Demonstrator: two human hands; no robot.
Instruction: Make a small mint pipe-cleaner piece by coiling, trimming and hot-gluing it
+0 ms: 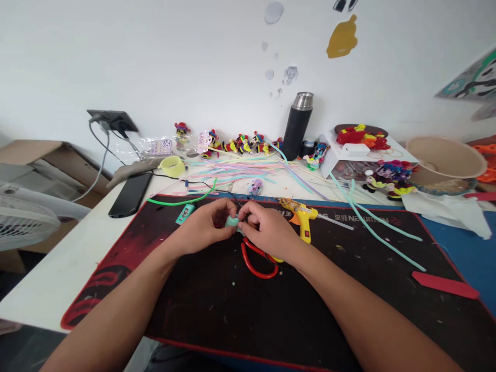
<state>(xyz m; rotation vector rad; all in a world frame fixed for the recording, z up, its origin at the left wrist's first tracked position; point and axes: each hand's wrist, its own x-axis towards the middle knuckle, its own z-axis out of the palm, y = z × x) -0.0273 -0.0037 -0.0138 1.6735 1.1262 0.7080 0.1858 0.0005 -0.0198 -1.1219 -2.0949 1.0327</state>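
Observation:
Over the black mat (217, 310), my left hand (205, 227) and my right hand (267, 230) meet at the fingertips around a small pale turquoise piece (231, 221). Both hands have their fingers closed on it, and part of it is hidden by them. Red-handled scissors (258, 271) lie just below my right hand, partly covered. A yellow glue gun (304, 219) rests on the mat to the right of that hand. Beside my left hand lies a small teal item (185, 214), with a bright green pipe cleaner (182, 200) behind it.
Pastel pipe cleaners (240, 169) are spread behind the mat. A black flask (297, 126), a white box (339, 160) and small colourful figures (243, 144) stand near the wall. A phone (130, 195) lies left, a beige bowl (445, 160) right. Turquoise pipe cleaners (380, 237) and a red strip (445, 285) lie right.

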